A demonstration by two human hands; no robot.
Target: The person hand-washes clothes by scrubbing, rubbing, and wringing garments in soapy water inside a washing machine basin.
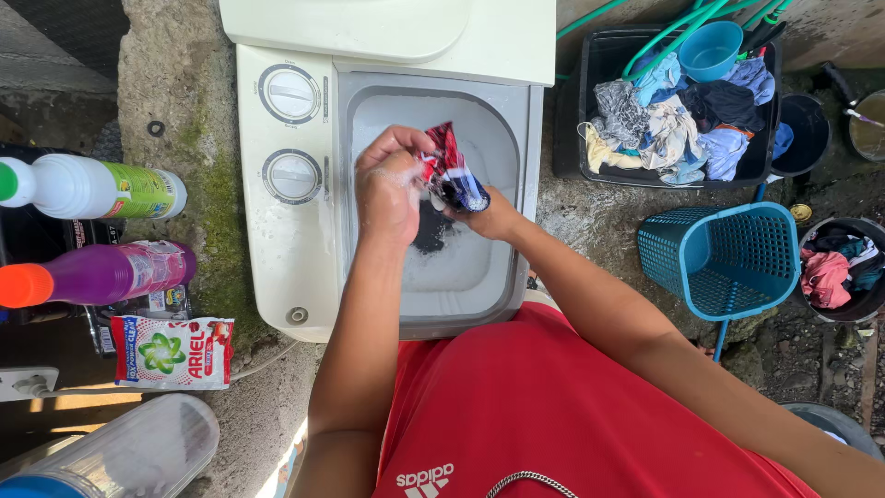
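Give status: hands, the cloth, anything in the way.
Left hand and right hand both closed on the red-and-blue cloth, soapy, above the washer tub. Dark item in the water below. Nothing in the way.

On the rough concrete ground (608, 217) stand a washing machine (277, 249), black tub (599, 65) and teal basket (724, 258).

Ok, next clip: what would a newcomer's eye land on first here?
Dead centre, the left hand and right hand, both soapy, squeeze a wet red, white and blue cloth over the open washing machine tub of sudsy water. At upper right, a black crate heaped with laundry stands above a teal basket. Along the left edge lie a purple bottle and a detergent pouch.
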